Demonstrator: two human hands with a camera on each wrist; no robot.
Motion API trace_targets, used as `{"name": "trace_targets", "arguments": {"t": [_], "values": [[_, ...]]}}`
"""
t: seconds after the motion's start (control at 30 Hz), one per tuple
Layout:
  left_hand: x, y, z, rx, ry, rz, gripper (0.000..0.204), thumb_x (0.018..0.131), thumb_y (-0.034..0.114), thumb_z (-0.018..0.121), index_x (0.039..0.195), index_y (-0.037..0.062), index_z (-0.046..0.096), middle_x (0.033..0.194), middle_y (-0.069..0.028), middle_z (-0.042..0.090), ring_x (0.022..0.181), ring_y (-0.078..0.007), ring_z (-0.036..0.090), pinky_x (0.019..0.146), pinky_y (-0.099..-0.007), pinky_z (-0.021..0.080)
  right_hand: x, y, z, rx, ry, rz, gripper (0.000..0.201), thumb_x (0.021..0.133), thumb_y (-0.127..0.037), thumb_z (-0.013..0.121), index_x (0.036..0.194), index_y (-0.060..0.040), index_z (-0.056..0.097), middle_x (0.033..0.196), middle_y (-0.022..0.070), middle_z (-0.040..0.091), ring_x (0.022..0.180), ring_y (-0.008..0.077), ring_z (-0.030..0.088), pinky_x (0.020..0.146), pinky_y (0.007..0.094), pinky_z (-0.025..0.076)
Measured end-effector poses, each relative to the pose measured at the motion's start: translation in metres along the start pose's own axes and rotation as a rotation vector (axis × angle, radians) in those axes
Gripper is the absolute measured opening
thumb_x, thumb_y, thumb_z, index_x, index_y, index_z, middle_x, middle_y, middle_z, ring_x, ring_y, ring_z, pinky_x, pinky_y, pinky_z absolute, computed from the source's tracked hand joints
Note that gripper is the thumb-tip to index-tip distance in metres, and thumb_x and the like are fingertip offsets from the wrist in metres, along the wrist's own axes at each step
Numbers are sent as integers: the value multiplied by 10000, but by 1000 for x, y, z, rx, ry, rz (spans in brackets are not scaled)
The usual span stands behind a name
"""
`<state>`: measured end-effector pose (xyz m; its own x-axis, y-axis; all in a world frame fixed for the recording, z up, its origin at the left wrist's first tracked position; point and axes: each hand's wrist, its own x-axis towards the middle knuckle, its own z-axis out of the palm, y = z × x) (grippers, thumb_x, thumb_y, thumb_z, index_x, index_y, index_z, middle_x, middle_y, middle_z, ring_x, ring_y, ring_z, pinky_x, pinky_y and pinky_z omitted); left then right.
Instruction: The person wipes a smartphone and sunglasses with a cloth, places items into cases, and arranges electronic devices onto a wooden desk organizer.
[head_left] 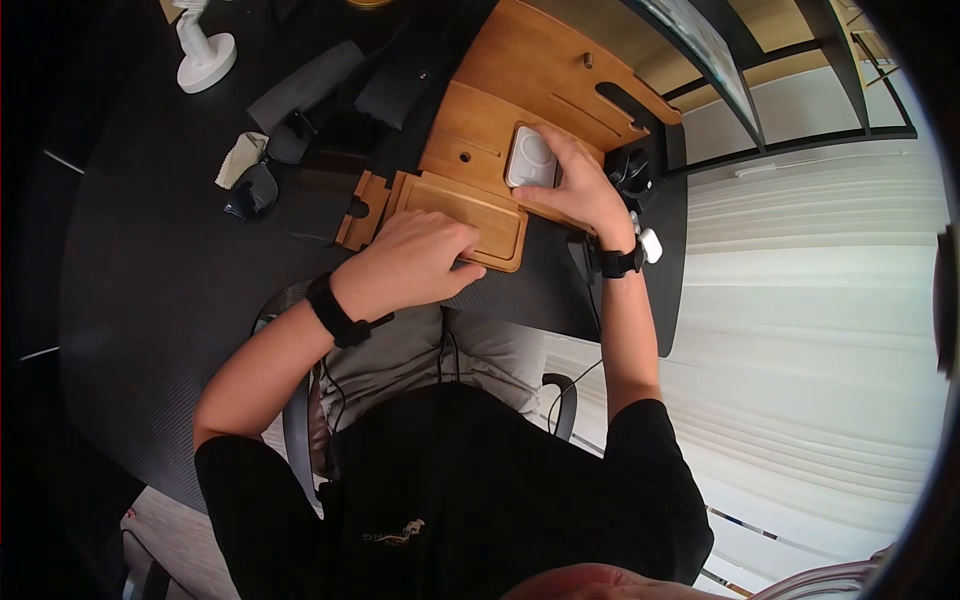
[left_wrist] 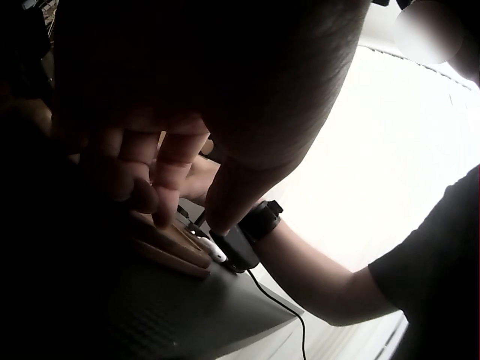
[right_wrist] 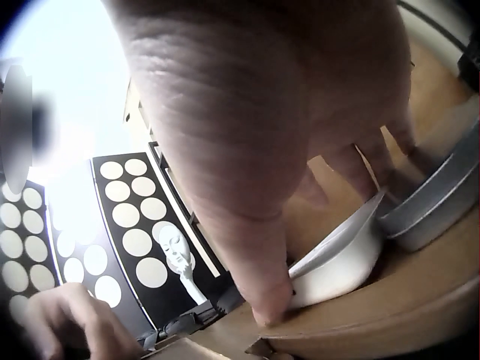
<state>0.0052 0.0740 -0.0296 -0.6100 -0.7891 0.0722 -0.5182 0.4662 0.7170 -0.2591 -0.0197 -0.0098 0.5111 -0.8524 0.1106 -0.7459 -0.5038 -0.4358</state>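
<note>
My right hand (head_left: 585,190) spans a white rounded-rectangular device (head_left: 533,160) with a ring on its face, which lies on the wooden desk organizer (head_left: 475,110). Its thumb lies along the near edge and its fingers reach the far edge. From the right wrist, the thumb tip shows at the white device's edge (right_wrist: 341,266), beside a grey-rimmed disc (right_wrist: 435,202). My left hand (head_left: 415,255) hovers over the shallow wooden tray (head_left: 500,235), fingers loosely bent. In the left wrist view those fingers (left_wrist: 171,169) hang with nothing between them and the thumb.
A slotted wooden piece (head_left: 363,212) lies left of the tray. Farther left are sunglasses (head_left: 258,188), a cloth (head_left: 240,160) and a dark case (head_left: 305,85). A white stand (head_left: 207,62) is at the far left. White earbuds (head_left: 651,245) show beside the right wrist, near the desk's right edge.
</note>
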Motion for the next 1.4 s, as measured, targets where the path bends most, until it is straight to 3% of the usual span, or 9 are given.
{"name": "trace_targets", "arguments": {"t": [0.2, 0.57, 0.77, 0.9, 0.93, 1.07, 1.27, 1.4], "values": [[1, -1, 0, -7, -20, -18, 234, 841, 259, 764, 857, 40, 684, 822, -138, 720, 818, -352, 689, 733, -457, 507, -36, -23, -18, -38, -59, -12, 896, 644, -299, 918, 1395, -3, 531, 1324, 239, 594, 1244, 389, 572, 1036, 415, 466], [0, 1, -1, -7, -31, -6, 260, 847, 277, 760, 863, 32, 671, 850, -152, 706, 876, -363, 676, 752, -462, 497, -102, -54, -5, -109, -134, 19, 826, 617, -246, 896, 1337, -17, 560, 1222, 189, 587, 1143, 391, 546, 1004, 436, 456], [0, -1, 0, -12, -25, 10, 262, 845, 274, 763, 862, 30, 666, 841, -151, 702, 871, -362, 674, 745, -461, 494, -92, -53, -15, -94, -120, 76, 767, 666, -231, 897, 1327, -5, 581, 1296, 202, 605, 1220, 379, 563, 1014, 422, 471], [0, -1, 1, -8, -1, 28, 252, 842, 258, 765, 859, 30, 660, 837, -150, 700, 857, -362, 674, 731, -459, 491, -62, -23, -27, -91, -34, 94, 714, 696, -213, 887, 1308, 8, 595, 1294, 218, 618, 1245, 390, 556, 1040, 424, 462], [-1, -1, 2, -6, 0, 29, 252, 842, 258, 765, 859, 30, 660, 837, -150, 700, 857, -362, 674, 731, -459, 491, -58, -5, -23, -170, 32, 46, 752, 716, -237, 886, 1349, 13, 567, 1360, 225, 588, 1287, 390, 538, 1067, 418, 451], [-1, -3, 5, 27, 5, 29, 240, 841, 249, 764, 857, 34, 659, 836, -148, 701, 845, -359, 675, 725, -458, 490, -36, 29, -22, -162, 0, 12, 847, 742, -293, 886, 1428, 14, 496, 1461, 233, 517, 1355, 373, 498, 1125, 411, 416], [0, 0, 0, 13, -40, 6, 249, 842, 258, 769, 861, 35, 661, 815, -149, 699, 820, -352, 677, 706, -455, 489, -32, 20, -29, -53, -44, 130, 798, 724, -264, 899, 1376, 17, 536, 1357, 198, 597, 1266, 341, 568, 1059, 388, 449], [3, 7, -16, -29, -95, -40, 282, 859, 279, 766, 924, 23, 667, 756, -147, 671, 769, -310, 675, 653, -409, 491, -47, 3, -27, 92, 26, 121, 816, 679, -287, 913, 1354, 4, 561, 1304, 223, 614, 1238, 369, 577, 1035, 388, 464]]}}
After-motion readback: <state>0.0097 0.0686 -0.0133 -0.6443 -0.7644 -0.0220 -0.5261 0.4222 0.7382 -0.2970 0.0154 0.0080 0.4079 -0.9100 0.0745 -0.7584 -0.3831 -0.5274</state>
